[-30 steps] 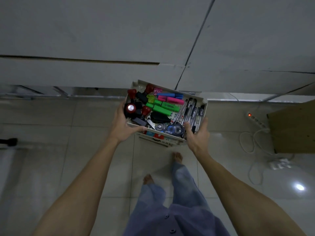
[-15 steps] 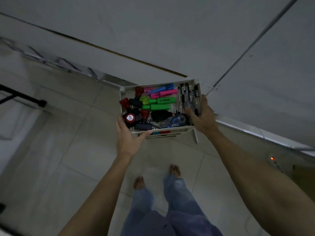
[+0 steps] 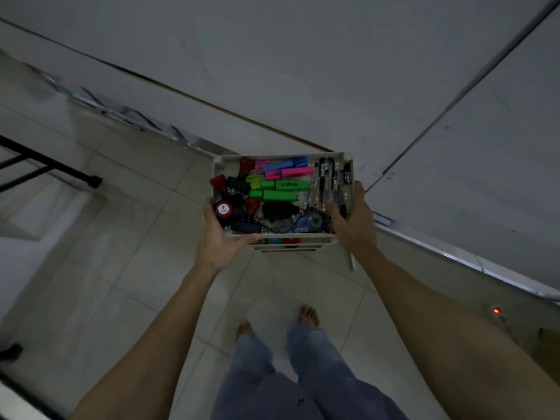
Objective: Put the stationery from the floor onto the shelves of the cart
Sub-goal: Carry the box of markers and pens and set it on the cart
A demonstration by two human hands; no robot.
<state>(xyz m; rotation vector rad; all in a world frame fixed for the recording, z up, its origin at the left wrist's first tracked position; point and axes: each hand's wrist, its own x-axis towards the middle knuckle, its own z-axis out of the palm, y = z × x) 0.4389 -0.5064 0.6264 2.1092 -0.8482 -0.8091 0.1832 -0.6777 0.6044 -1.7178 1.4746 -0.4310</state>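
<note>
A white cart (image 3: 281, 159) stands on the tiled floor against the wall, seen from above. Its top shelf is full of stationery: green highlighters (image 3: 285, 189), a pink one (image 3: 295, 171), a blue one (image 3: 286, 164), several black pens (image 3: 333, 180), red stamps (image 3: 222, 207) and tape rollers (image 3: 309, 221). My left hand (image 3: 218, 237) grips the shelf's near left corner. My right hand (image 3: 353, 221) grips its right rim, fingers over the edge. A lower shelf shows just under the front rim.
A grey wall (image 3: 303, 71) with a metal baseboard strip runs diagonally behind the cart. A black stand leg (image 3: 48, 165) lies on the floor at left. A power strip with a red light (image 3: 497, 312) sits at right. My bare feet (image 3: 309, 316) stand below the cart.
The view has swung left and tilted, so the wall now runs diagonally. Both hands stay on the cart's top shelf; the cart has turned with them and stands square to me.
</note>
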